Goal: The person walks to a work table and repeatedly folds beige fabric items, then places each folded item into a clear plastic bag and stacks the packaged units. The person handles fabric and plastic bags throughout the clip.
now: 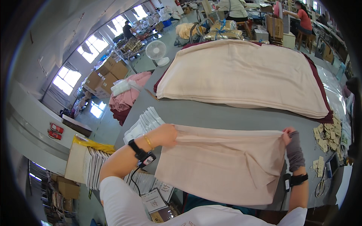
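Note:
A pale pink folded cloth [220,166] is stretched between my two hands above the near side of the grey table [203,114]. My left hand [168,136] grips its upper left corner. At the upper right corner, my right hand [288,136] pinches the fabric, with a grey sleeve [295,151] over the wrist. Loose creases run through the right half of the cloth, and its lower edge hangs towards my body. Beyond it lies a wide stack of cream cloths [243,76], with dark red cloth [316,76] showing beneath.
White packets [148,120] fan out left of my left hand. Tan hang tags [329,134] and scissors [320,186] lie at the right. Stacked white sheets [97,166] stand at the lower left. A white fan [157,50] stands by the table's far left edge. Other people [304,18] sit behind.

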Tool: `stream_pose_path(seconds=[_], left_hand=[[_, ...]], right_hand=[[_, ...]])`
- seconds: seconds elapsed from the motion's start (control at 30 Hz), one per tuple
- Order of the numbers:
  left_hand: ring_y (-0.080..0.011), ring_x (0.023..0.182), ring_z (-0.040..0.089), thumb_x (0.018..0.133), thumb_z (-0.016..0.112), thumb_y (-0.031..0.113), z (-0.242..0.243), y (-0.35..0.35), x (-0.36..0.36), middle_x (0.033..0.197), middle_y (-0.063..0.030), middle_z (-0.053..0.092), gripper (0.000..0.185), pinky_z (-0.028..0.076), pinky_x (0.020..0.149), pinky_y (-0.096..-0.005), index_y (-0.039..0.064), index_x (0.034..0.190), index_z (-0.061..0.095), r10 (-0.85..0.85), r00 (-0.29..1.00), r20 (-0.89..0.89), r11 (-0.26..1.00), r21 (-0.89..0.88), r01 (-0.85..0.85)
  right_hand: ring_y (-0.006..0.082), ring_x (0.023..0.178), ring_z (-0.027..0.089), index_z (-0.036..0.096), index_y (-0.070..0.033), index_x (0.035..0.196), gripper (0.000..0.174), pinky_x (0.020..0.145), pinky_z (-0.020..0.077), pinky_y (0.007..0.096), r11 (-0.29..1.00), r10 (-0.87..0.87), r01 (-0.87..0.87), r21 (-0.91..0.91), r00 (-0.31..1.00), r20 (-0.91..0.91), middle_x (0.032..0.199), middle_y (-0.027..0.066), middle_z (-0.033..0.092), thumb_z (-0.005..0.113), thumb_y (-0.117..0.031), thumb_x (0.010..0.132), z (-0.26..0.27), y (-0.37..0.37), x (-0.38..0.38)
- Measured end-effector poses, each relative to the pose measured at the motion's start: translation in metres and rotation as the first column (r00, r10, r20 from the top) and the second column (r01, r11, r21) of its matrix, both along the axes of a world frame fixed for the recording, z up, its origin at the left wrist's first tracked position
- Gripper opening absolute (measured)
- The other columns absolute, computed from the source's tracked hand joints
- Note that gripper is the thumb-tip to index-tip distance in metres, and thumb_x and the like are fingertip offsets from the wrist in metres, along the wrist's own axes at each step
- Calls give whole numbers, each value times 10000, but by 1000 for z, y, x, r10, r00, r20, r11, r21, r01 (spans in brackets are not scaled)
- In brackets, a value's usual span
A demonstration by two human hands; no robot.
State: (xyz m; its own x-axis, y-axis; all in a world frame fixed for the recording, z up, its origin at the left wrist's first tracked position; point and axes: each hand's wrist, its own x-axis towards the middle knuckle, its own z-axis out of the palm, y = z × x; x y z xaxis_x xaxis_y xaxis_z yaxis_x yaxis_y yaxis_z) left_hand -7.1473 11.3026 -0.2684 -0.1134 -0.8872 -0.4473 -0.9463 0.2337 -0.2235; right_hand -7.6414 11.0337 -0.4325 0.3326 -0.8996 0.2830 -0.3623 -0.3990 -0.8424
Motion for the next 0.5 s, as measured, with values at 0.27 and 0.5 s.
stream_pose_path(seconds=[0.27,0.5], left_hand=[[-357,992,606,979,628,180,134,87,-134,1020,-161,590,286,533,790,-415,-41,807,569,-318,310,-896,724,-19,690],[-383,862,627,972,671,271,171,100,-129,883,-139,601,334,529,779,-437,-41,900,577,-240,847,-475,939,109,327]], right_hand=[[117,649,432,548,-14,820,108,581,383,319,957,-59,36,-288,996,-71,659,26,464,564,-93,892,129,-82,-51],[124,626,452,551,-10,820,88,567,389,311,843,-120,78,-532,992,-46,655,51,490,570,-88,857,216,-71,-48]])
